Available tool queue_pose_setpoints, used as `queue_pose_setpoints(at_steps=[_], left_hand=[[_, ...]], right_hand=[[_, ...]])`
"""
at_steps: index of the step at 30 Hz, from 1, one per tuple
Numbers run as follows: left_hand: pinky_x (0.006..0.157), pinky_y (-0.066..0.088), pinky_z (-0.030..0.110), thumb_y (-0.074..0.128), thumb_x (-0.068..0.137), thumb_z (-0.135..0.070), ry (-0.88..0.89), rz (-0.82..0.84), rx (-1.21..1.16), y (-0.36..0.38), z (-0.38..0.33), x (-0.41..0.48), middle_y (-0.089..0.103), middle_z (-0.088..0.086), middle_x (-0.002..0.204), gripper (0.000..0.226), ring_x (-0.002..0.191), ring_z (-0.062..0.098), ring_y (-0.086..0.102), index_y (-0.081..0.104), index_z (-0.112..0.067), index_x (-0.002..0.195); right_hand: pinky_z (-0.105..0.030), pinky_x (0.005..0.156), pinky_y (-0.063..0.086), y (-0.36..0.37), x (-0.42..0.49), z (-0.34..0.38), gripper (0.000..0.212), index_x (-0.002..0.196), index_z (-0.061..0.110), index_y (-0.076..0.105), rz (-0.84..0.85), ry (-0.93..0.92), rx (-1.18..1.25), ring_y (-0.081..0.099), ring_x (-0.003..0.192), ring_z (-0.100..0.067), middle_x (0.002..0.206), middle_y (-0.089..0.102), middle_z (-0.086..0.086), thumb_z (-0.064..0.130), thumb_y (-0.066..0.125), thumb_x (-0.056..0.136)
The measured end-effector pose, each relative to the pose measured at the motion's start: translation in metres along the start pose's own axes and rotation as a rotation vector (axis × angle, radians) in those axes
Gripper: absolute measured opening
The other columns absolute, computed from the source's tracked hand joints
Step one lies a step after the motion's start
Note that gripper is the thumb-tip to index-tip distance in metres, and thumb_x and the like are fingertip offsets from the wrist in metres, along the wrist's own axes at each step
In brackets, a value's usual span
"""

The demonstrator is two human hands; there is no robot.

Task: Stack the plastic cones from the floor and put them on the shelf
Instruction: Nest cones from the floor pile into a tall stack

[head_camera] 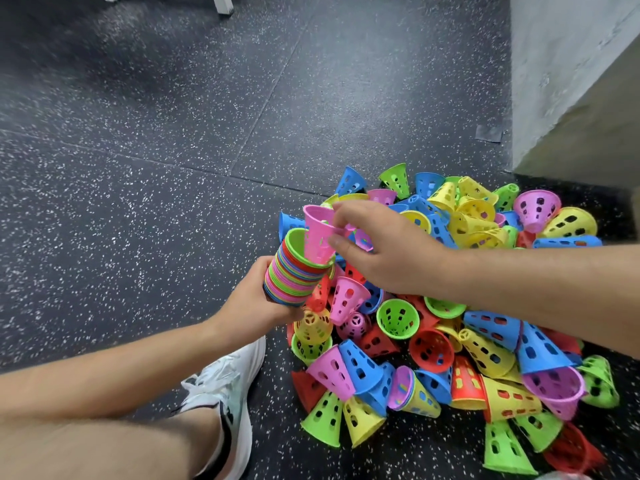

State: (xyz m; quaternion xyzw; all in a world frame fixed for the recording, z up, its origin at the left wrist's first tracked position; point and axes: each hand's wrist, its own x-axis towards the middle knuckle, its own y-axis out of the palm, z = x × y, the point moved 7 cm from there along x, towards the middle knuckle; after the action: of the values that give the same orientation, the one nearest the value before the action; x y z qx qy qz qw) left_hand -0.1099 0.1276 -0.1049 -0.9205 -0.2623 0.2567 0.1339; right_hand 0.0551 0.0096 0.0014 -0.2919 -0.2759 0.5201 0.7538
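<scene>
though speckled, dark floor (156,150), grey wall (561,64)

Left hand (252,301) at centre grips the cone stack (294,273); right hand (391,254), arm in from the right edge, pinches a pink cone (317,233).

Black rubber floor tiles (173,133) flecked with white, split by thin straight seams. Pale sheen of light across the upper left. White furniture leg (223,3) at the top edge. Rough grey concrete wall (561,64) on the right, with a small grey tape patch (489,133) at its foot.
</scene>
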Motion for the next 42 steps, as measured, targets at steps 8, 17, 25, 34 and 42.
queue_pose_setpoints(at_steps=[8,17,25,34,42], left_hand=[[0.062,0.052,0.030,0.088,0.055,-0.012,-0.052,-0.034,-0.043,-0.010,0.011,-0.002,0.070,0.002,0.092,0.068,0.072,0.006,0.064,0.054,-0.021,0.113],[0.059,0.049,0.025,0.081,0.054,-0.010,-0.076,-0.065,-0.080,-0.014,0.019,-0.006,0.064,0.010,0.084,0.058,0.070,0.012,0.058,0.055,-0.008,0.106],[0.058,0.047,0.016,0.085,0.068,0.008,-0.075,-0.109,-0.062,-0.021,0.022,-0.008,0.065,0.005,0.092,0.058,0.066,-0.001,0.056,0.053,-0.011,0.112],[0.056,0.047,0.018,0.082,0.070,0.010,-0.069,-0.073,-0.050,-0.019,0.024,-0.007,0.063,0.008,0.086,0.052,0.065,0.007,0.056,0.054,-0.008,0.110],[0.068,0.056,0.043,0.088,0.062,-0.001,-0.074,-0.096,-0.055,-0.025,0.038,-0.001,0.069,0.010,0.090,0.062,0.074,0.015,0.065,0.052,-0.013,0.112]], right_hand=[[0.001,0.090,0.032,0.045,0.009,-0.016,0.066,0.144,0.030,0.030,0.426,0.220,0.120,0.045,0.122,0.003,0.148,0.045,0.011,0.028,0.067,0.090],[-0.036,0.087,0.049,0.080,0.022,-0.057,0.026,0.117,0.014,0.064,0.380,0.234,-0.247,0.059,0.109,-0.024,0.117,0.066,-0.003,0.030,0.055,0.099],[-0.043,0.094,0.048,0.131,0.039,-0.060,0.065,0.128,0.022,0.051,0.439,0.217,-0.359,0.050,0.116,-0.029,0.120,0.059,-0.003,0.059,0.071,0.078],[-0.040,0.072,0.050,0.135,0.021,-0.053,0.070,0.135,0.012,0.032,0.366,0.272,-0.193,0.060,0.087,-0.035,0.125,0.034,-0.010,0.022,0.073,0.079],[-0.041,0.083,0.049,0.140,0.015,-0.044,0.057,0.136,0.016,0.045,0.458,0.054,-0.500,0.048,0.109,-0.030,0.138,0.033,-0.007,0.025,0.065,0.083]])
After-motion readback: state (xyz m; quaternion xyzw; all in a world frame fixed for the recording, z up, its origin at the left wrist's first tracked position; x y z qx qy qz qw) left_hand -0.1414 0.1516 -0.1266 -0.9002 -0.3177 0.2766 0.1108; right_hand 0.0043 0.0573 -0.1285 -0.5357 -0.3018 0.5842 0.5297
